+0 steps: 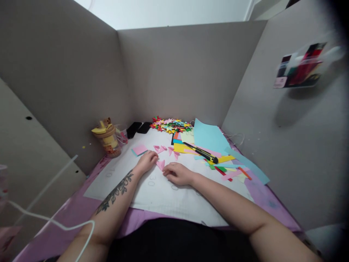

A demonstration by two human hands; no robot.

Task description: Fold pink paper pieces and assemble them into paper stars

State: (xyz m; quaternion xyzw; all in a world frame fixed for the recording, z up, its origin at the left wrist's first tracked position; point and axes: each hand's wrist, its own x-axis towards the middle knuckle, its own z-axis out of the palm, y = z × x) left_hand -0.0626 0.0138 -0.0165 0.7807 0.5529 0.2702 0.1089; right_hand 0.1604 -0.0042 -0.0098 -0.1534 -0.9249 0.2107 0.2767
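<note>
A small folded pink paper piece [160, 165] lies between my two hands on the white sheet. At its lower tip, the bent thumb and fingers of my right hand [178, 174] come together on it. My left hand [148, 161] rests at its upper left with curled fingers; what they hold, if anything, is hidden. Just beyond are more folded pink pieces [171, 150], several in all. Left of them lies a stack of square pink and blue paper [140, 150].
Colourful folded paper stars [171, 125] are heaped at the back. A black-yellow utility knife [201, 153] lies on coloured paper strips [226, 166], near a large light-blue sheet [208, 134]. A tumbler [107, 138] and dark phone-like slabs [139, 128] stand back left. Grey partitions [191, 72] enclose the table.
</note>
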